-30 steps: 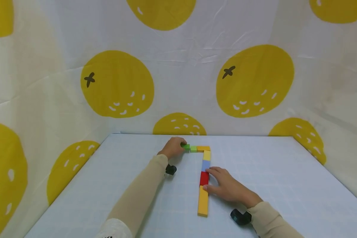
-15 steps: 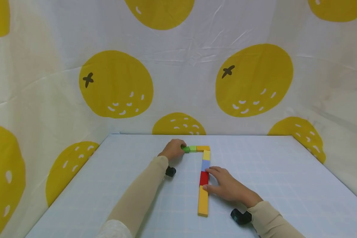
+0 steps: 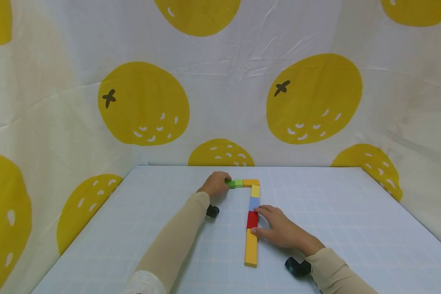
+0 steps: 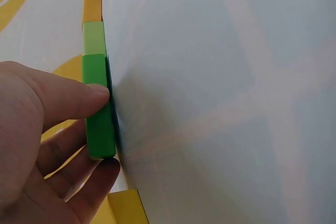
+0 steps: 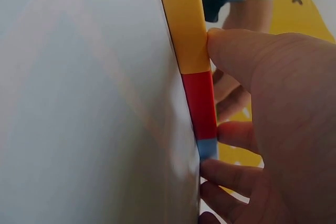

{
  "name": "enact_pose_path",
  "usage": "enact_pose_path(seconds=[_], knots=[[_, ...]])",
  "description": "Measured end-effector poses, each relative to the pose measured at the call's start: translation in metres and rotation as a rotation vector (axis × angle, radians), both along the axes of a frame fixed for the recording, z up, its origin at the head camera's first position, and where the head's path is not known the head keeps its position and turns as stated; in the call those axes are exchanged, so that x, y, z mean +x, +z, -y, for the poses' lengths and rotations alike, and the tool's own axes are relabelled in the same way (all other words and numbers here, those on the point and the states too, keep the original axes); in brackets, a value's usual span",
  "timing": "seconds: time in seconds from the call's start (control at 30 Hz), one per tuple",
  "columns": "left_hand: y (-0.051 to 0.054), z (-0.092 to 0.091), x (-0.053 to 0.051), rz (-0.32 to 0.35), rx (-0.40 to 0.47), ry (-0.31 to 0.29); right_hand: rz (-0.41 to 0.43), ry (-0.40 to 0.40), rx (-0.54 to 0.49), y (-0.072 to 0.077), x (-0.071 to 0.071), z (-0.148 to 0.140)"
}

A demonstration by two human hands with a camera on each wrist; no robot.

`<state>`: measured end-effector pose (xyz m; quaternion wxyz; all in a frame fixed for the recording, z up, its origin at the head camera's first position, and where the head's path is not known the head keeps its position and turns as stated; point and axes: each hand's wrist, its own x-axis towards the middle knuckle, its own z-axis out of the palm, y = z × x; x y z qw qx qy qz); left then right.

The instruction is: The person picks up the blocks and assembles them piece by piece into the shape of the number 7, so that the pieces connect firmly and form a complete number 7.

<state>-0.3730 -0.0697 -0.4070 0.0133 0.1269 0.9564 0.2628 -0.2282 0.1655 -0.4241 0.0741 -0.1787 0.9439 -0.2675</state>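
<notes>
My left hand (image 3: 216, 184) pinches a green block (image 4: 97, 72) at the far side of the table, thumb on its face and fingers behind and under its end. The green block meets a light green block (image 3: 239, 183), which adjoins an orange block (image 3: 251, 183). From there a row runs toward me: a yellow block (image 3: 255, 190), a blue block (image 3: 254, 203), a red block (image 3: 252, 220) and a long orange-yellow block (image 3: 251, 249). Along this row's right side lies my right hand (image 3: 281, 228); its thumb touches the long block, its fingers the red and blue ones.
In the left wrist view a yellow block (image 4: 128, 205) shows below the left fingertips. The table (image 3: 334, 196) has a pale checked cover. Behind it hangs a white curtain (image 3: 228, 98) with yellow fruit prints. Each wrist wears a black camera (image 3: 297, 267).
My left hand shifted the green block slightly toward me, then a little right against the light green block. My right hand stayed at the row.
</notes>
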Motion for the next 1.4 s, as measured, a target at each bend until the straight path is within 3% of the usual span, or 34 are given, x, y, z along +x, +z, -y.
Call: enact_pose_path(seconds=[0.43,0.9,1.4], knots=[[0.004,-0.003,0.005,0.006,-0.007,0.008,-0.005,0.003,-0.006,0.0,0.001,0.001],[0.001,0.001,0.001,0.006,-0.018,-0.012,-0.011,-0.005,0.001,-0.001,0.0,0.001],[0.007,0.026,0.0,-0.028,0.004,-0.057,-0.008,0.001,-0.001,-0.003,0.0,0.0]])
